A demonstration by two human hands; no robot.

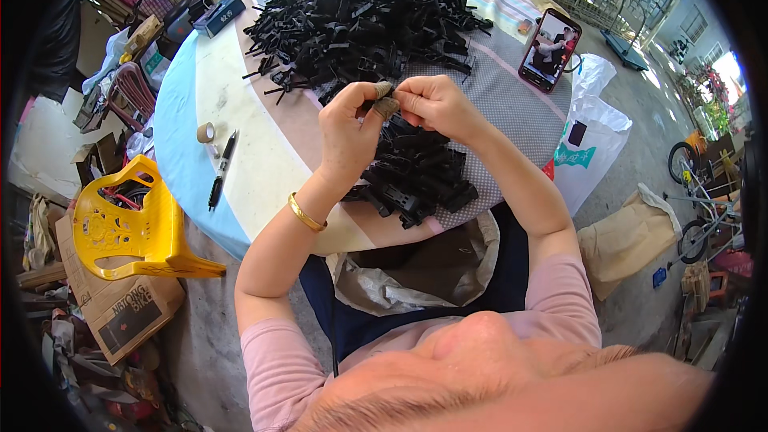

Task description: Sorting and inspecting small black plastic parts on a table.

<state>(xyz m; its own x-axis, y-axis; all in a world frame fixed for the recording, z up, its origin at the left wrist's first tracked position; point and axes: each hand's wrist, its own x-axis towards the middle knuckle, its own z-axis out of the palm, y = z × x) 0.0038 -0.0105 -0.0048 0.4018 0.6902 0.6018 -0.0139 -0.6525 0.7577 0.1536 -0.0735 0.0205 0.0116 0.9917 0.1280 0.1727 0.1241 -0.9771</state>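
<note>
My left hand has tan tape wrapped round its thumb and a fingertip. Those two pinch a small black part, mostly hidden between the fingers. Close beside it, my right hand is closed with its fingertips at the same part. Both hands are over the table between two heaps. Beyond them spreads a large pile of black plastic pieces with thin strips sticking out. Below them, at the near edge, lies a smaller heap of chunky black parts. An open woven sack gapes over my lap under the table edge.
The round table has a striped cloth. On its left lie a pen and a tape roll; a blue box stands farther back. A phone and white bag are right. A yellow chair stands left.
</note>
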